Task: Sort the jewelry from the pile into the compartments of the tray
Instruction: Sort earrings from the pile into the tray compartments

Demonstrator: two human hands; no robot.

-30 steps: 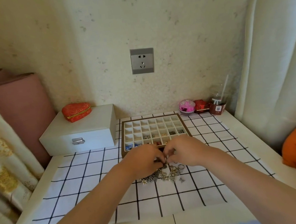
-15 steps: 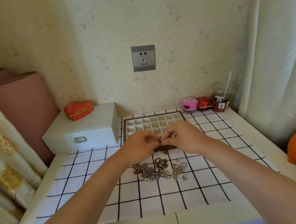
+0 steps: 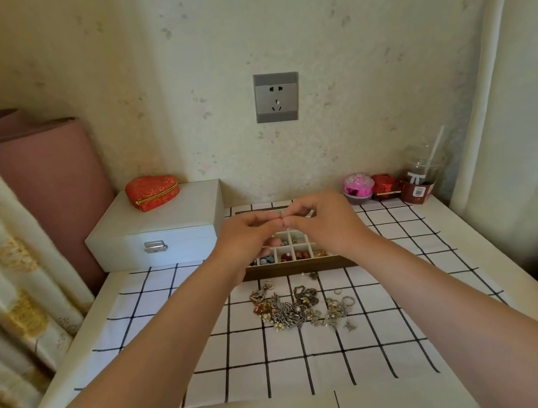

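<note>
Your two hands meet above the compartment tray, the left hand and right hand each with fingers curled and fingertips pinched together, tip against tip. Whether a piece sits between them is too small to tell. The tray, a wood-framed grid of white cells, stands on a black-and-white checked cloth spread over the table. The cells of its near row that show between your wrists hold blue and red-brown pieces, and your hands hide much of the rest. The unsorted jewelry pile, a tangle of silver and gold chains, rings and charms, lies on the cloth at 6 o'clock from the tray, just beside its near wall but apart from it. At 10 o'clock from the pile a closed white box with a metal clasp carries a red heart-shaped pouch. At 2 o'clock, along the wall, stand a pink pot, a small red box and a plastic cup with a straw. A grey wall socket hangs at 12 o'clock.
</note>
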